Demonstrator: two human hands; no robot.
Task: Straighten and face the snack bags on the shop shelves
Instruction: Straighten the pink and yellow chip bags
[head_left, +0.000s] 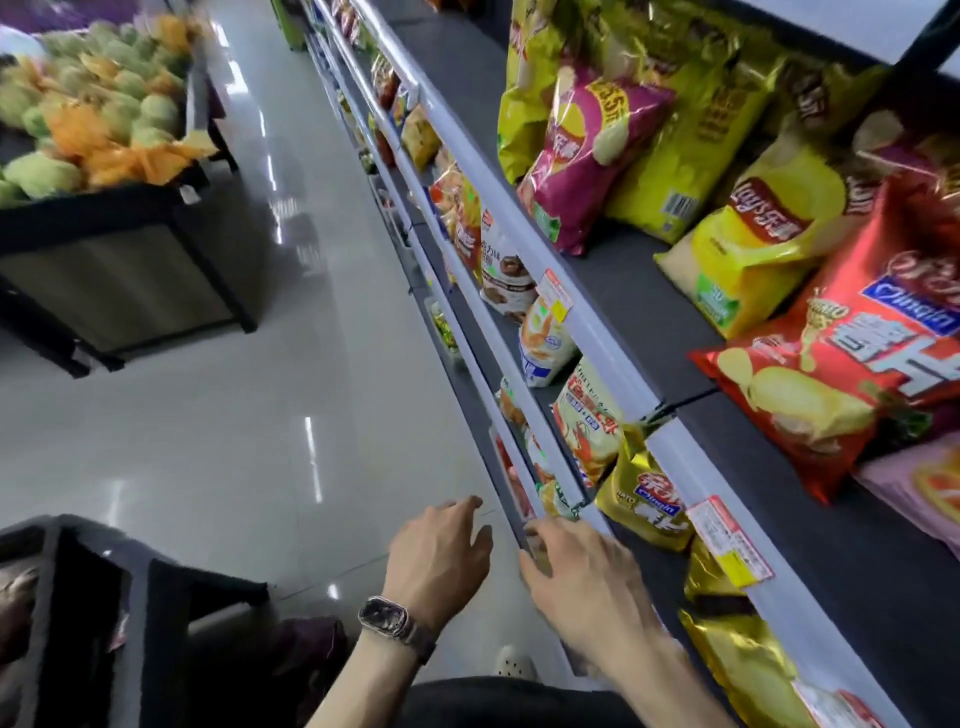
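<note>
While the glossy floor (249, 415) lies open leftward, the white rails of the shelves (602, 343) edge it on the right | fruit bin (104, 218) far left | snack bags (857, 374) lean askew on dark shelf decks | left hand (436, 551) loose, holding nothing, over floor | right hand (582, 571), fingers spread, at a lower rail beside a gold bag (644, 499)

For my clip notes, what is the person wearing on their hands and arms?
The left hand and right hand wear no gloves; no sleeves show. A watch with a dark rectangular face and dark band is on the left wrist.
</note>
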